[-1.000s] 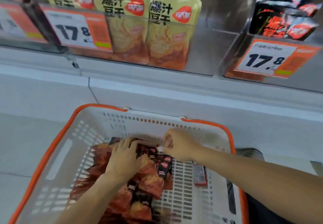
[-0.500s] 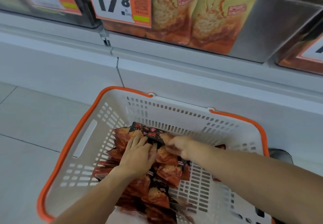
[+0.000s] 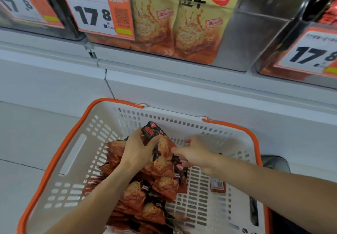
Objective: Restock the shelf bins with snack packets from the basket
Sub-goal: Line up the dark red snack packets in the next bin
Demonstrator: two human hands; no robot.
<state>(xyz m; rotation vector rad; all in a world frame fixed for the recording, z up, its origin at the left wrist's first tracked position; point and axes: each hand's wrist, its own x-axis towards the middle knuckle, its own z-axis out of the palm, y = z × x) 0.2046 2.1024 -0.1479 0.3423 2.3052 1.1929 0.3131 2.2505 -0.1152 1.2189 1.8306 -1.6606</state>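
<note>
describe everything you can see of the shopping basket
The basket is pale, plastic-looking, with slotted walls and floor, an orange rim and a handle slot in its left wall. It sits low in front of the white shelf base, tilted in this view. A heap of red and black snack packets fills its middle; a lone small packet lies right. The left hand grips packets; the right hand reaches in.

The basket was white plastic with slotted walls and an orange rim. The snack packets in it were red-orange and black. On the far shelf, pale yellow bags carried black characters and red logos; the price tags were white with orange borders.
</note>
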